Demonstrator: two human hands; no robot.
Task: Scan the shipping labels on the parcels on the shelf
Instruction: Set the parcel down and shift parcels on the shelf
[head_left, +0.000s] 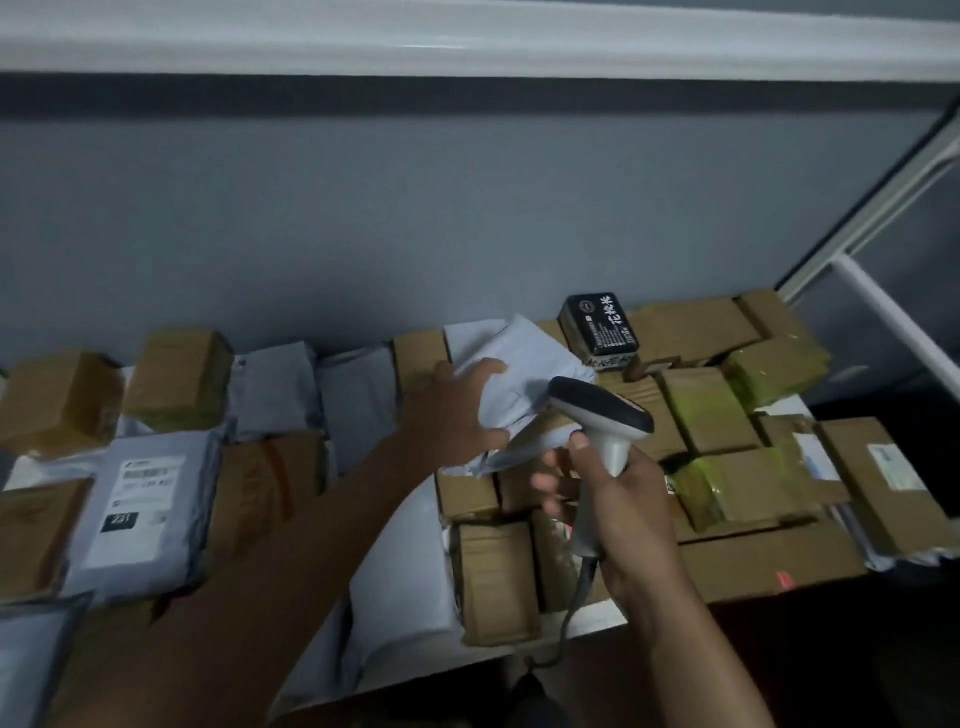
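My left hand (457, 410) grips a white poly mailer (524, 358), lifted and tilted above the cardboard boxes in the middle of the shelf. Its label side is not visible. My right hand (618, 499) holds the handle of a grey and white barcode scanner (597, 415). The scanner's head sits right beside the mailer's lower right edge, and its cable (566, 623) hangs down. A grey mailer with a white shipping label (137, 509) lies flat at the left.
Brown cardboard boxes (753, 488) crowd the right half of the white shelf (587, 623), some with yellow-green tape. A black box with white writing (600, 330) stands at the back. More boxes and grey mailers (272, 389) line the left. A grey wall is behind; a white shelf post (883, 317) at right.
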